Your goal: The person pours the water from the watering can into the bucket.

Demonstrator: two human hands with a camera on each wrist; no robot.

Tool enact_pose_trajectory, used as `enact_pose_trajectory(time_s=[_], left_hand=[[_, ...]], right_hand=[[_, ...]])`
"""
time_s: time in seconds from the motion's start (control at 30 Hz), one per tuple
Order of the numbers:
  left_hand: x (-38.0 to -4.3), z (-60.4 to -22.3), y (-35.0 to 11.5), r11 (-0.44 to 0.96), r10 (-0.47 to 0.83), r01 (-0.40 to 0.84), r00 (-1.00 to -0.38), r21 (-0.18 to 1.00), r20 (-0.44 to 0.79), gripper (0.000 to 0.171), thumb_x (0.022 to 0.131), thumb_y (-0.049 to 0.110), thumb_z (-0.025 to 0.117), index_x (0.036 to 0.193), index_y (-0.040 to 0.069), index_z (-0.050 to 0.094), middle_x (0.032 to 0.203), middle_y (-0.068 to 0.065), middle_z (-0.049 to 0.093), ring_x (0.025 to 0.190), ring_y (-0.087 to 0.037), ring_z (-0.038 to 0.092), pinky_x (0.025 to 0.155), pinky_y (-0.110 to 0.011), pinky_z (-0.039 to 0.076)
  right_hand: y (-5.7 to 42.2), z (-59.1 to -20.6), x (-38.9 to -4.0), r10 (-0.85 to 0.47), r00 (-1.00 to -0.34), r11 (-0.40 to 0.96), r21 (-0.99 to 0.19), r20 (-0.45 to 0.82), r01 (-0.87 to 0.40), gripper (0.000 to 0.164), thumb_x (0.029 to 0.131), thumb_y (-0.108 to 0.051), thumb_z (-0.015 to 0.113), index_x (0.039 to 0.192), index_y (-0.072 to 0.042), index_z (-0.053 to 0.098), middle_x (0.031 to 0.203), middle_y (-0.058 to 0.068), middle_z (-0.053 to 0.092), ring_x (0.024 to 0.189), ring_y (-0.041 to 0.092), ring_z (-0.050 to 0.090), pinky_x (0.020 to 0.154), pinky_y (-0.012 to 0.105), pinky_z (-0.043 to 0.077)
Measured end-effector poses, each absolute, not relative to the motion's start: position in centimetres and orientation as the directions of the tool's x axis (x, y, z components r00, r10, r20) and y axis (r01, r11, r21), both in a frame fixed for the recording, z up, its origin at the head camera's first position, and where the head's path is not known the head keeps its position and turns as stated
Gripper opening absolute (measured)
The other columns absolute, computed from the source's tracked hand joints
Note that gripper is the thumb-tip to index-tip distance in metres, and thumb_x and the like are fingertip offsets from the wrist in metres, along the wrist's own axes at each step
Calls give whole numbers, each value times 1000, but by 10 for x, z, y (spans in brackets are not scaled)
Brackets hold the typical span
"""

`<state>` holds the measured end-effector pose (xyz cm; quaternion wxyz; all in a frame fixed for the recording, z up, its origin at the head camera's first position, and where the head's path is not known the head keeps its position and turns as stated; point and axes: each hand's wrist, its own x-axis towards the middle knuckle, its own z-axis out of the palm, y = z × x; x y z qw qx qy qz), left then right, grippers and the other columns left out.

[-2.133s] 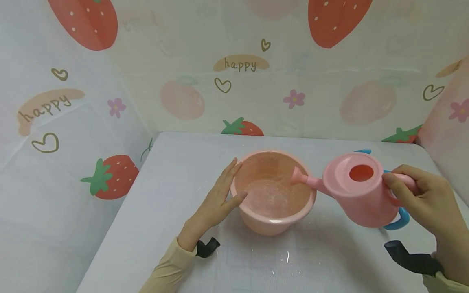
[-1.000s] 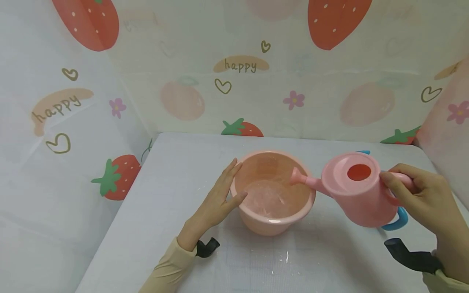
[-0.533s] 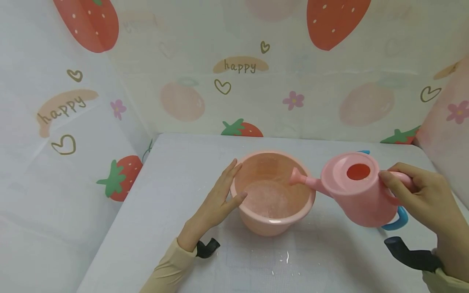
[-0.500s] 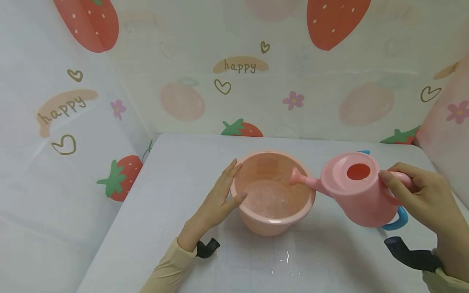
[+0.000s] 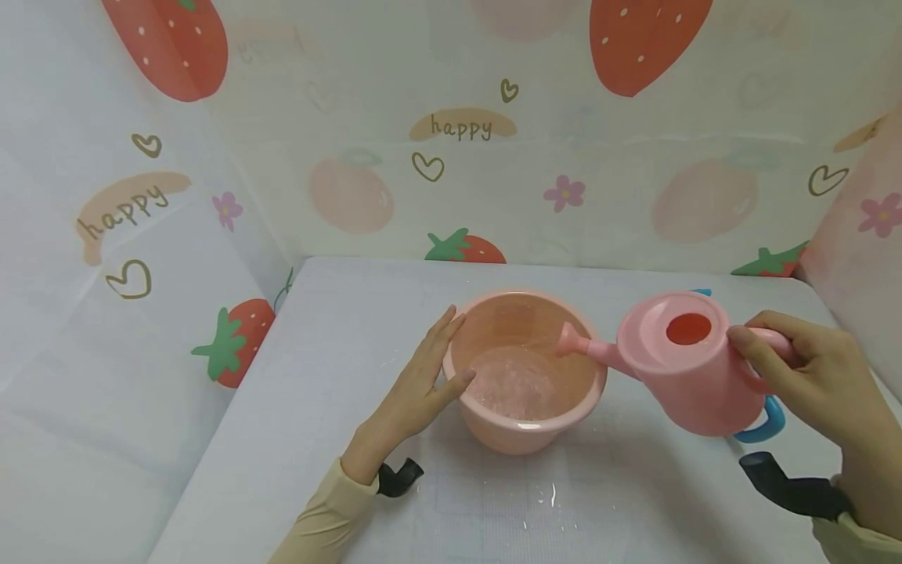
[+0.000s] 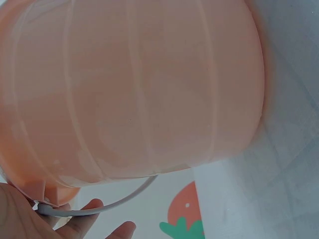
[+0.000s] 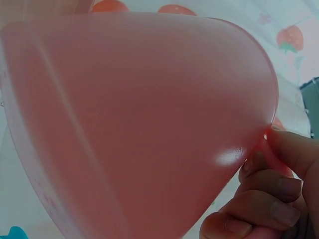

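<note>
A pale pink bucket (image 5: 517, 439) with ripply water (image 5: 521, 388) in its bottom stands mid-table. My left hand (image 5: 412, 384) lies against its left rim, fingers fairly straight along the outside and thumb over the edge. In the left wrist view, some fingers (image 6: 124, 230) show beside the bucket's grey handle (image 6: 107, 206). My right hand (image 5: 820, 372) grips the handle of a pink watering can (image 5: 694, 384), held right of the bucket and tilted left. The can's sprinkler head (image 5: 572, 340) hangs over the bucket's inside, and faint streaks of water show beside it. Its top hole faces up.
Behind the watering can, blue curved pieces (image 5: 764, 423) stick out; what they belong to is hidden. Water drops (image 5: 553, 495) dot the white table (image 5: 338, 345) in front of the bucket. A strawberry-print cloth (image 5: 465, 188) stands as walls around the table's back and sides.
Ripples in the bucket's water have changed. The watering can has shifted very slightly left with my right hand. My left hand stays in place on the rim.
</note>
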<state>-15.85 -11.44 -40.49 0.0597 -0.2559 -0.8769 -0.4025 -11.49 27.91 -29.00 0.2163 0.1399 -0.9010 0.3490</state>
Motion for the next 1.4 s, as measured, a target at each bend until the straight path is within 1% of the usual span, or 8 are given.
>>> enact_pose_trajectory(time_s=[0.13, 0.3, 0.47, 0.67, 0.97, 1.13, 1.27, 1.4], left_hand=[[-158, -405, -114, 544, 398, 497, -862, 676, 314, 69, 92, 52, 43, 149, 29, 13, 155, 13, 3, 142, -12, 11, 108, -53, 24], [-158, -405, -114, 543, 399, 502, -860, 673, 318, 69, 92, 50, 45, 149, 29, 13, 155, 12, 3, 142, -13, 11, 108, -53, 24], [-158, -405, -114, 548, 395, 497, -863, 673, 315, 69, 92, 52, 44, 149, 29, 13, 155, 13, 3, 142, -12, 10, 108, -52, 24], [-158, -405, -114, 546, 395, 500, -862, 672, 319, 69, 92, 52, 43, 149, 29, 13, 155, 13, 3, 142, -12, 10, 108, -53, 24], [-158, -405, -114, 544, 396, 501, -860, 673, 321, 69, 91, 53, 43, 149, 29, 13, 155, 12, 4, 142, -13, 11, 107, -54, 25], [-157, -404, -114, 535, 401, 507, -857, 676, 324, 69, 92, 52, 43, 149, 28, 13, 155, 10, 4, 142, -14, 11, 107, -54, 25], [-157, -403, -114, 534, 398, 507, -857, 676, 328, 69, 92, 53, 42, 149, 28, 13, 155, 11, 4, 142, -13, 11, 107, -54, 25], [-157, -404, -114, 535, 396, 508, -857, 675, 330, 69, 92, 54, 42, 149, 28, 13, 155, 11, 4, 142, -13, 11, 107, -54, 25]], right_hand=[[278, -288, -115, -104, -865, 716, -567, 491, -408, 7, 84, -4, 64, 79, -9, 64, 57, -11, 50, 62, -3, 41, 49, 10, 37], [279, -289, -116, -111, -865, 715, -565, 490, -412, 6, 85, -5, 64, 80, -7, 64, 57, -9, 49, 61, -1, 41, 49, 11, 37], [279, -288, -116, -107, -870, 719, -567, 482, -402, 9, 87, -10, 64, 78, -5, 64, 55, -10, 47, 61, -1, 40, 48, 13, 35], [279, -286, -116, -113, -869, 720, -563, 482, -406, 11, 86, -13, 65, 77, -7, 64, 54, -12, 47, 60, -2, 40, 48, 13, 34], [281, -285, -117, -111, -881, 724, -570, 460, -389, 7, 84, -8, 66, 79, -11, 66, 55, -12, 50, 62, -3, 43, 50, 10, 39], [280, -284, -117, -120, -873, 729, -555, 473, -401, 7, 85, -10, 65, 78, -9, 65, 55, -14, 47, 58, -2, 42, 48, 10, 38], [280, -283, -117, -124, -877, 736, -550, 465, -396, 11, 87, -13, 64, 78, -7, 64, 54, -12, 46, 57, -2, 42, 48, 10, 39], [280, -282, -117, -123, -888, 741, -554, 442, -378, 9, 86, -11, 65, 78, -8, 63, 56, -7, 49, 58, -2, 45, 49, 9, 43]])
